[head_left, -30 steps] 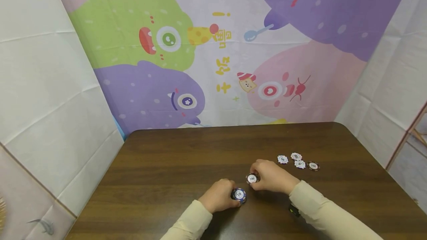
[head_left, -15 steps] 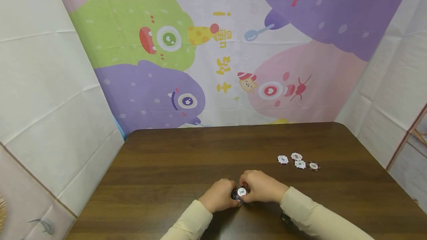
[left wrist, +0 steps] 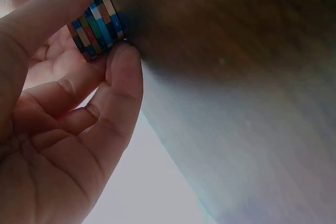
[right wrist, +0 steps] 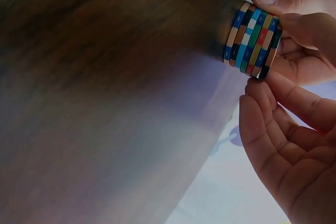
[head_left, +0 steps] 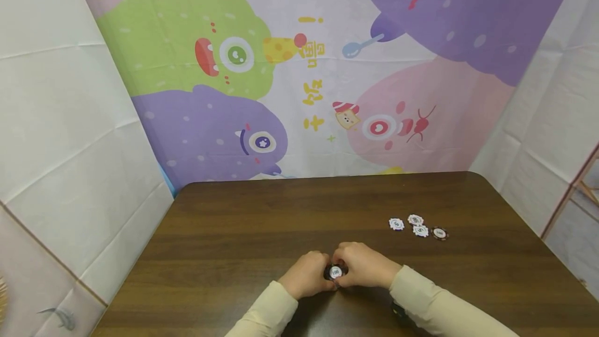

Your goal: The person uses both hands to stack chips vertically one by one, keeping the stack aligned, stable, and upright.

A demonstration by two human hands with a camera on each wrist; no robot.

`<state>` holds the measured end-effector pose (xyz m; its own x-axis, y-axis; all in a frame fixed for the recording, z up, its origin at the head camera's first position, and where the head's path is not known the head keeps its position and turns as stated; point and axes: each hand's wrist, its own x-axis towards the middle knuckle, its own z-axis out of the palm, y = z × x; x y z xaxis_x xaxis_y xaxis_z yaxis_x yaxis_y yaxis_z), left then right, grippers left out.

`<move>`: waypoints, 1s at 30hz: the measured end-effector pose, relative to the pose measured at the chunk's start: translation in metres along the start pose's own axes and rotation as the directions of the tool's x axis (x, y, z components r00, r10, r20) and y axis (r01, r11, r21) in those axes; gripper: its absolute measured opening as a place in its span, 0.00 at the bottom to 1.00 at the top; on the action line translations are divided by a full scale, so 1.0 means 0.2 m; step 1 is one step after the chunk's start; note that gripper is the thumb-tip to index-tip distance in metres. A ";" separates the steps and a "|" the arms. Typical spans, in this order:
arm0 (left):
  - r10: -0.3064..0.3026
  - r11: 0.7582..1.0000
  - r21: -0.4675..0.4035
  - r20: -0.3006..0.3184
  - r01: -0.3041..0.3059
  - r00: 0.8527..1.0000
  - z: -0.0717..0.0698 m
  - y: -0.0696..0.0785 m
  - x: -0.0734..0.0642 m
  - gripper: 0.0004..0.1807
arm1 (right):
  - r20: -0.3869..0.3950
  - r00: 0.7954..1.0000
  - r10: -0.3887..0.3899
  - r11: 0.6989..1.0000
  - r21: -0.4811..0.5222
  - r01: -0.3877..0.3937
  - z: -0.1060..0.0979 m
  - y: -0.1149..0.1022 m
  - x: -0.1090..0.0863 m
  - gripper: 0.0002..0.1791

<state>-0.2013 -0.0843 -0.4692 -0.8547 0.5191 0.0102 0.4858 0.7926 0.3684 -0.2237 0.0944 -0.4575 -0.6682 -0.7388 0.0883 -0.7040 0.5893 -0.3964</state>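
Note:
Between both hands stands a stack of poker chips (head_left: 335, 272), with a dark chip marked 100 on top. My left hand (head_left: 306, 275) grips the stack from the left, thumb on the near side and fingers on the far side. From the right, my right hand (head_left: 367, 266) pinches the top chip by its edge, thumb and fingertips close against the left hand's. Side on in the left wrist view, the stack (left wrist: 97, 24) shows bands of blue, green, red and tan. The right wrist view shows the same stack (right wrist: 253, 40) aligned, with fingertips at its rim.
Toward the back right of the brown table (head_left: 243, 222) lie a white chip (head_left: 396, 224), two overlapping white chips (head_left: 420, 231) and a dark 100 chip (head_left: 440, 233). A cartoon cloth (head_left: 299, 77) hangs behind the table's far edge.
My right hand has brought the 100 chip left and toward me, onto the stack, covering the blue 10 chip that was on top. My left hand has stayed in place.

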 end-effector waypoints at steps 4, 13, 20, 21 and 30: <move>0.012 1.000 0.008 -0.004 -0.012 1.000 0.00 0.00 0.00 0.14 | -0.004 1.000 -0.001 1.000 0.001 0.001 0.00 0.00 0.00 0.12; 0.026 1.000 0.010 -0.008 -0.026 1.000 -0.01 0.00 0.00 0.14 | 0.000 1.000 0.007 1.000 0.002 -0.007 0.00 -0.01 0.00 0.12; 0.011 1.000 -0.003 -0.009 -0.011 1.000 0.00 0.00 0.00 0.14 | -0.019 1.000 0.019 1.000 0.018 -0.019 -0.01 0.01 -0.02 0.14; 0.009 1.000 -0.005 -0.010 -0.009 1.000 0.00 0.00 0.00 0.14 | -0.024 0.999 0.026 0.999 0.023 -0.026 -0.01 0.02 -0.02 0.14; -0.016 1.000 0.016 0.000 0.016 1.000 0.00 0.01 0.01 0.17 | -0.088 0.988 0.128 0.992 0.031 -0.126 -0.10 0.10 -0.08 0.20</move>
<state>-0.2016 -0.0825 -0.4682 -0.8625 0.5060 0.0044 0.4747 0.8060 0.3535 -0.2320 0.1254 -0.4490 -0.7712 -0.6258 0.1166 -0.6066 0.6669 -0.4327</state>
